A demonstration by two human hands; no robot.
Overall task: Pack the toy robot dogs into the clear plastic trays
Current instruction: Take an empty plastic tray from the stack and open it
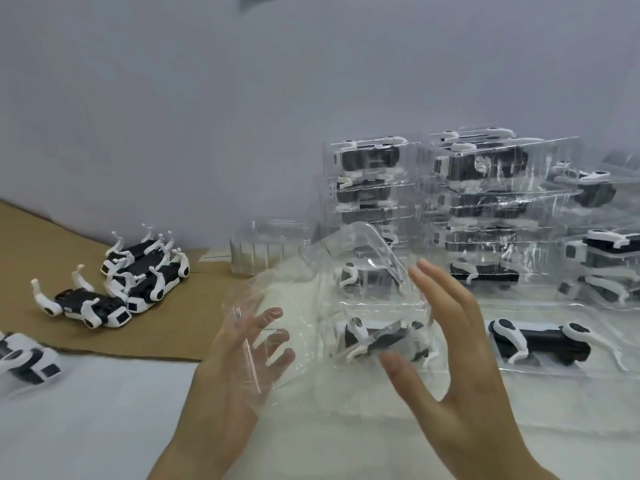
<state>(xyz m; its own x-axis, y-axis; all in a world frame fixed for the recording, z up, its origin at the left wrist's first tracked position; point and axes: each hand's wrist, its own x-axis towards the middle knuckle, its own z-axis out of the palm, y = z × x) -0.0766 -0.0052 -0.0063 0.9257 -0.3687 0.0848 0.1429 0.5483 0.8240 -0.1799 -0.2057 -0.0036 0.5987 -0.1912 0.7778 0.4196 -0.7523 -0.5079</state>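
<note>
A person holds a clear plastic tray point(379, 242) above the tabletop point(104, 427) at the centre of the view. The left hand point(235, 368), at 7 o'clock, cradles it from underneath with fingers point(277, 337) spread wide and visible through the plastic, apparently to carry the flimsy shell without buckling it. The right hand point(457, 348), at 4 o'clock, stands edge-on just beside the tray's right side, its fingers straight and close together and the thumb held apart. Whether it touches the plastic cannot be told, though the pose suggests it is steadying the tray or readying to press something home. A black-and-white toy robot dog point(381, 337) shows through the tray between the two hands; it cannot be told whether it sits inside the held tray or in one lying behind it. At 3 o'clock another dog point(540, 339) lies on its side in a flat tray point(588, 372) on the tabletop, seemingly awaiting a cover. Stacks of packed trays point(485, 188) rise against the wall point(207, 98) at 1 to 2 o'clock, likely piled there to keep the working space free, while a nest of empty trays point(273, 247) sits at 12 o'clock within easy reach. The unpacked dogs point(138, 275) lie heaped legs-up on a sheet of cardboard point(41, 244) at 9 o'clock, with one more blurred dog point(27, 358) at the left edge at 8 o'clock. Judging by the tall stacks and the few dogs left loose, the packing looks well advanced.
</note>
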